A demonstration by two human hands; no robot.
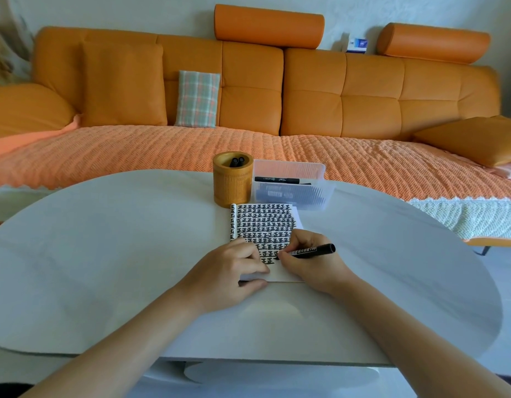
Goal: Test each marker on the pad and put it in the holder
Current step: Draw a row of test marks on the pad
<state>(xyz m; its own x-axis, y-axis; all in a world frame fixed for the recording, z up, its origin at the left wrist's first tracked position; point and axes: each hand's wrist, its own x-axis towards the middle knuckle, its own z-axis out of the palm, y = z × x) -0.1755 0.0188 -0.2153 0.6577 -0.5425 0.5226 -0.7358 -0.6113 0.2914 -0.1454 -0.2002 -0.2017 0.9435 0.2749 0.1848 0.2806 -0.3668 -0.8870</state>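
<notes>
My right hand [311, 262] grips a black marker [308, 251], tip down on the white pad [264, 222], which is covered with rows of thick black marks. My left hand [231, 272] rests on the pad's lower left corner, fingers curled over its edge with the thumb under the near side. Behind the pad stands a round bamboo holder [232, 179] with two black markers [237, 161] sticking up inside. To its right a clear plastic box [291, 186] holds several more black markers [277, 180].
Everything sits on a white oval table [105, 254]. An orange sofa [306, 96] with a woven orange throw runs behind the table, with a plaid cushion [197, 99] on it. White floor lies to the right of the table.
</notes>
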